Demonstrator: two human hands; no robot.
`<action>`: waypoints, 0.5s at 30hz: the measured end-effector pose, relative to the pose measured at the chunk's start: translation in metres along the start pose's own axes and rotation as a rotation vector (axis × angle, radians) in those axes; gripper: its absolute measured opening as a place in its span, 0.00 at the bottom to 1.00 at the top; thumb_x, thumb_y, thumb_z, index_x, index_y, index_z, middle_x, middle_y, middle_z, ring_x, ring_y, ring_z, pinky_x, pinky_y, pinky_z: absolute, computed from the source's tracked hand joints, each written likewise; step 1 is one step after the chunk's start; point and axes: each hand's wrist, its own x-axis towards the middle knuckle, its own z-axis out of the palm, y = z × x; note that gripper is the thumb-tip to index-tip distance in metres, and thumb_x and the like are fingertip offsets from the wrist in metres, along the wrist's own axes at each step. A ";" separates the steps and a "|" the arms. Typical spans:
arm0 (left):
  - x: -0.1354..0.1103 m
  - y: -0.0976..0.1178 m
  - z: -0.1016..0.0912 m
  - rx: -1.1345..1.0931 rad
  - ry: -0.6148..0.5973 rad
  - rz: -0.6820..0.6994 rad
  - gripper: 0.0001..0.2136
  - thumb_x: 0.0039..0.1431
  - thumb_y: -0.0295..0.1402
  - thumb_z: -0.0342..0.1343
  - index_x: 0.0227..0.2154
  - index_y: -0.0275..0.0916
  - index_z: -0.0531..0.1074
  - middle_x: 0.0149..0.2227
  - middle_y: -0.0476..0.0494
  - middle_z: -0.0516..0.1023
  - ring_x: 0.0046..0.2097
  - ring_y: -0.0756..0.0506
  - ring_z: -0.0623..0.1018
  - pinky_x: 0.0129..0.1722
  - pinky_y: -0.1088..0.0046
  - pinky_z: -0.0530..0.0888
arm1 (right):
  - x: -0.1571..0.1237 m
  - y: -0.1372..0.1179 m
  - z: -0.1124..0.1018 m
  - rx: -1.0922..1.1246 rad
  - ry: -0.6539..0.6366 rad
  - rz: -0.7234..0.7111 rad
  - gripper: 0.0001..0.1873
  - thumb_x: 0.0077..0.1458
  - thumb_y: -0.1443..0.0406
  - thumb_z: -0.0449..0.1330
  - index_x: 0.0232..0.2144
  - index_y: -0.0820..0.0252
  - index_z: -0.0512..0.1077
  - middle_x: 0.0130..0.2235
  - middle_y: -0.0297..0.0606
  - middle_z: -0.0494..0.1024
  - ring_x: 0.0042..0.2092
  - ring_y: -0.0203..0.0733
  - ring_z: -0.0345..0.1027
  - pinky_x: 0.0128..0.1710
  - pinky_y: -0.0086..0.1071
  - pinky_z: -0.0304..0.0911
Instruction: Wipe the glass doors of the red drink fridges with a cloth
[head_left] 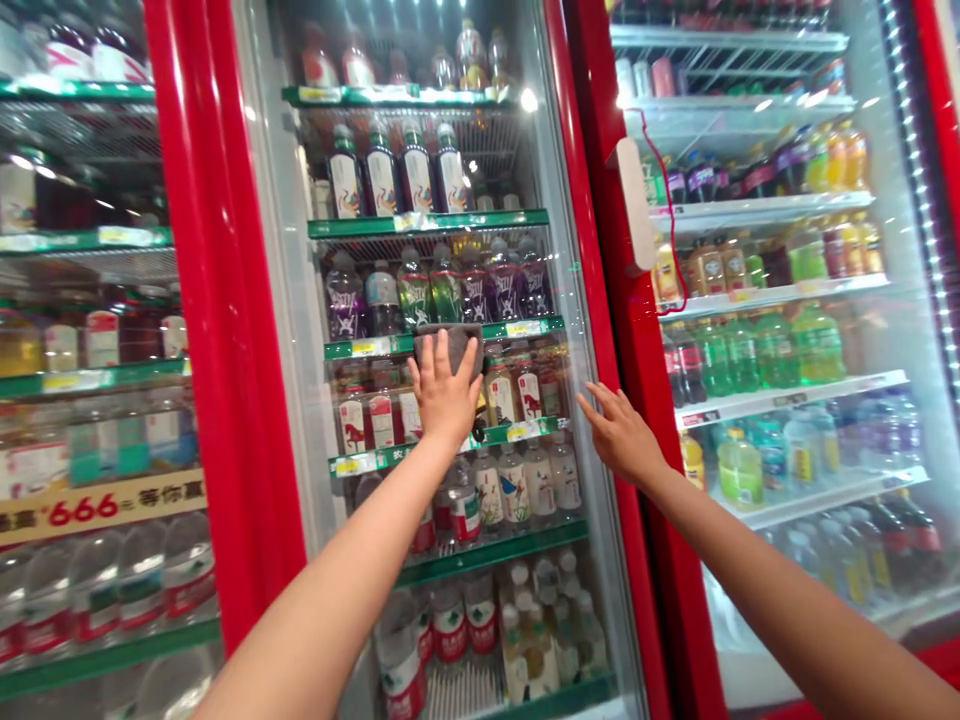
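gray cloth (457, 346) under l. hand (444, 395), against glass dr. (526, 160)

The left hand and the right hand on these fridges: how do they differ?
The left hand lies spread over a dark grey cloth; the right hand has no cloth.
The left hand is near the middle of the glass door; the right hand is by its red frame, contact unclear.
Both hands are bare, with their backs showing.
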 end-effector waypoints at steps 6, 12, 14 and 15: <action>-0.018 0.044 0.020 -0.051 -0.061 0.245 0.31 0.63 0.36 0.59 0.67 0.52 0.59 0.73 0.37 0.50 0.73 0.34 0.50 0.70 0.41 0.47 | -0.006 0.009 0.009 0.015 -0.025 -0.031 0.38 0.56 0.78 0.50 0.68 0.60 0.56 0.70 0.50 0.56 0.71 0.50 0.48 0.67 0.53 0.55; -0.027 0.031 0.022 -0.063 -0.069 0.371 0.30 0.63 0.35 0.58 0.67 0.54 0.60 0.72 0.39 0.55 0.73 0.36 0.53 0.70 0.43 0.50 | -0.007 0.010 0.013 0.077 -0.006 -0.017 0.40 0.55 0.79 0.49 0.69 0.59 0.55 0.71 0.49 0.56 0.72 0.50 0.47 0.66 0.53 0.58; -0.002 0.039 0.025 -0.060 -0.002 0.197 0.31 0.63 0.35 0.58 0.67 0.52 0.58 0.73 0.38 0.52 0.73 0.34 0.51 0.69 0.39 0.49 | -0.006 0.011 0.014 0.089 -0.001 -0.017 0.40 0.55 0.80 0.49 0.69 0.59 0.55 0.71 0.49 0.56 0.72 0.50 0.47 0.66 0.53 0.58; 0.011 0.047 0.027 -0.062 0.033 0.114 0.31 0.63 0.36 0.58 0.68 0.51 0.57 0.73 0.37 0.51 0.73 0.34 0.50 0.69 0.38 0.49 | -0.005 0.011 0.014 0.091 0.001 -0.019 0.40 0.55 0.80 0.49 0.69 0.58 0.55 0.71 0.49 0.56 0.72 0.50 0.47 0.66 0.53 0.58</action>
